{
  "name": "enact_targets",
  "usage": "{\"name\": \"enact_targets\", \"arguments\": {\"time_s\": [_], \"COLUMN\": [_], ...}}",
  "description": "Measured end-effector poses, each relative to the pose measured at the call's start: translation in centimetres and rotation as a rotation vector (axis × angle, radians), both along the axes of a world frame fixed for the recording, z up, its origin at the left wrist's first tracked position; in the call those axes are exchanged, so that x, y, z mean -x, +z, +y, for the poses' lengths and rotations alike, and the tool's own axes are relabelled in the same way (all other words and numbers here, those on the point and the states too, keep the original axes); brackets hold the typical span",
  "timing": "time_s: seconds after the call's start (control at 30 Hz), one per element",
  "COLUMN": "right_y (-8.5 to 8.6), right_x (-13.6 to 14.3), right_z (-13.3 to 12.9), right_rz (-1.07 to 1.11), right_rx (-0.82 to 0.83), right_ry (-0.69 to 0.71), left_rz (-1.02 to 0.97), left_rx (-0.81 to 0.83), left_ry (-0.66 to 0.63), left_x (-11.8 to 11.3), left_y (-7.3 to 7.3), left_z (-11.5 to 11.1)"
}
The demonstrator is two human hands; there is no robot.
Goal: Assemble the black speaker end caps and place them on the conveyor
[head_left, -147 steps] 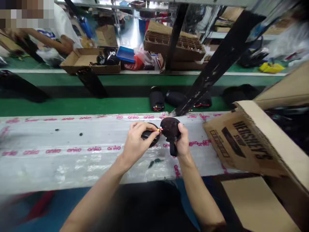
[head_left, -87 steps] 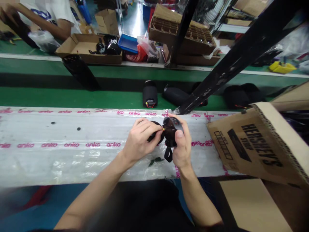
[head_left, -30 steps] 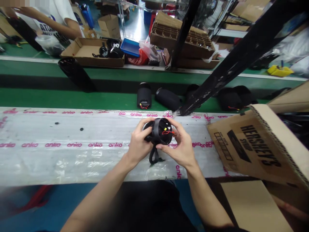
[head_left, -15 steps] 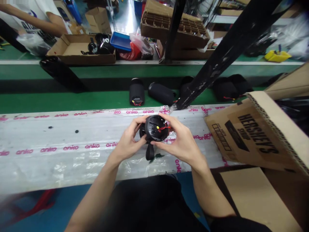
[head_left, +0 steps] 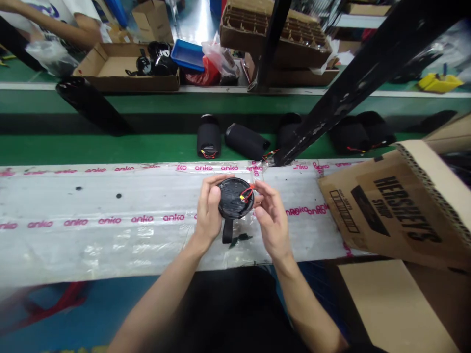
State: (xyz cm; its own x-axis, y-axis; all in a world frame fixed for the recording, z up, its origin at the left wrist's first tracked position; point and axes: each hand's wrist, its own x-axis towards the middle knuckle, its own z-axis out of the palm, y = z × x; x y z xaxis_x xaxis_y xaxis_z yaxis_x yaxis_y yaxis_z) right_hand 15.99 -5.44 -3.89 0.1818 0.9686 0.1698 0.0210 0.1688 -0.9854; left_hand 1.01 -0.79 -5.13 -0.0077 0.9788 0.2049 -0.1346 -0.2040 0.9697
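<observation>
Upright over the wrapped bench is a black cylindrical speaker point(head_left: 231, 203), its round ribbed end turned up toward me. A red lead with a small yellow connector point(head_left: 243, 197) lies across that end, and a black strap point(head_left: 227, 231) hangs below. My left hand point(head_left: 210, 208) is wrapped around the speaker's left side, thumb by the rim. On the other side, my right hand point(head_left: 270, 213) has its thumb and fingers apart, fingertips at the right rim close to the red lead. Whether they touch the lead I cannot tell.
Several black speakers point(head_left: 208, 137) lie on the green conveyor behind the bench. A slanted black post point(head_left: 331, 93) crosses at the right, near an open Hershey's carton point(head_left: 386, 211). Farther back are a shallow cardboard box point(head_left: 121, 81), a blue tray point(head_left: 187, 55) and another person's arm point(head_left: 55, 29).
My right hand has loosened from the speaker and drawn slightly right. The left hand has shifted its grip, and the speaker's end now faces up more flatly, its ribs showing.
</observation>
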Motion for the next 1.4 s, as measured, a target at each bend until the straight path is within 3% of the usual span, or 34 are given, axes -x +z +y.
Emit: {"name": "enact_targets", "arguments": {"time_s": [0.07,0.2,0.3,0.43,0.57,0.67,0.77,0.93,1.07,1.23,1.4], "right_y": [-0.9,-1.4,-1.1,-0.8,-0.6,-0.4,-0.1,0.0,0.0,0.2,-0.1], "right_x": [1.6,3.8,3.8,3.6,4.4,4.7,4.5,4.4,4.6,3.1,-2.4], "right_z": [-0.7,-1.4,-1.4,-0.8,-0.8,-1.1,-1.1,-0.6,-0.6,-0.3,1.8], "right_rz": [0.054,-0.084,-0.171,-0.01,0.042,-0.038,-0.063,-0.047,-0.021,0.082,-0.037], "right_rx": [0.003,-0.097,-0.113,-0.023,-0.024,-0.007,0.038,0.045,0.008,0.036,0.077], "right_ry": [-0.153,-0.321,-0.333,-0.283,-0.344,-0.385,-0.362,-0.359,-0.354,-0.164,0.134], "left_rz": [-0.017,0.019,0.007,-0.056,-0.064,0.053,0.16,0.011,0.013,0.043,0.108], "left_rx": [-0.037,-0.058,-0.029,-0.085,-0.108,-0.084,-0.047,-0.091,-0.068,-0.027,0.016], "left_ry": [0.092,0.218,0.172,0.087,0.19,0.202,0.124,-0.107,-0.221,-0.327,-0.589], "left_x": [-0.2,-0.5,0.0,0.4,-0.2,-0.1,0.9,1.6,1.5,2.7,5.9], "left_y": [0.0,0.1,0.2,-0.2,-0.1,0.8,1.1,-0.4,-0.8,-0.4,0.7], "left_z": [-0.4,-1.5,-2.0,-1.9,-2.2,-2.7,-2.0,1.1,1.6,1.8,3.8]}}
